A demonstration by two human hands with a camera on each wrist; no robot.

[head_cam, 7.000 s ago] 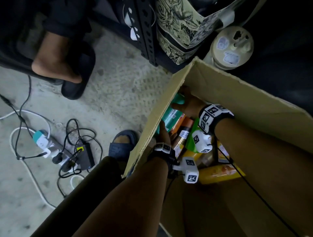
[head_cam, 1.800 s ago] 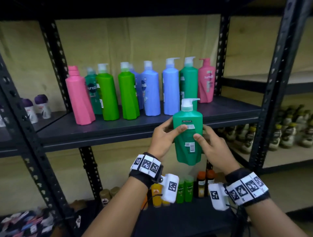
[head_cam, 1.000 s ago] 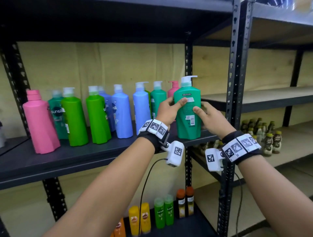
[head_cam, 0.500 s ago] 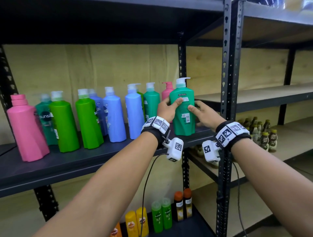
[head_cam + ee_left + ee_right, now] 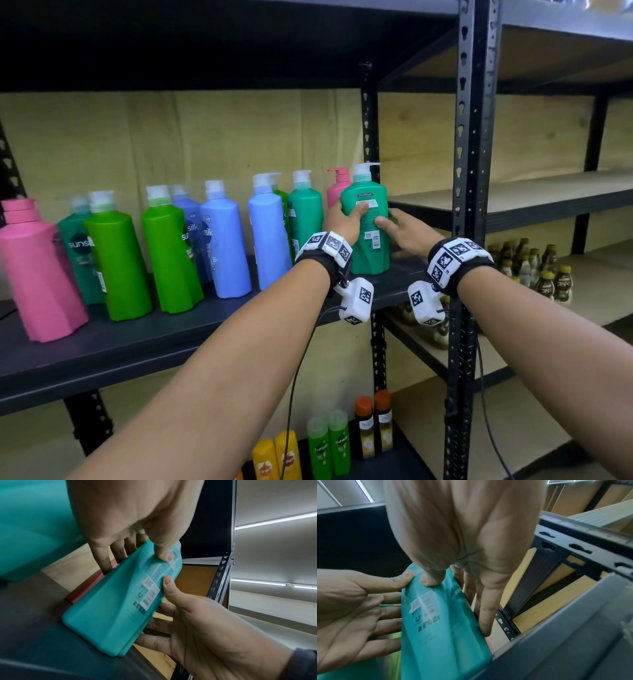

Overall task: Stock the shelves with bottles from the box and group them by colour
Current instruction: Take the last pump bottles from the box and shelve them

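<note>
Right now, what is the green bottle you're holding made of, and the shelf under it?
Teal-green pump bottle: probably plastic, smooth with a soft sheen and moulded edges. Shelf board: looks like dark grey painted metal, matte; could be coated board.

a dark metal rack [image 5: 474,171] with slotted uprights stands against a pale wooden back panel [image 5: 171,144]. its dark shelf [image 5: 137,342] runs left of the front upright; to the right lie light wooden shelf boards [image 5: 513,192] at several levels. long white tube lights [image 5: 274,521] glow along a grey ceiling [image 5: 274,500] overhead.
</note>
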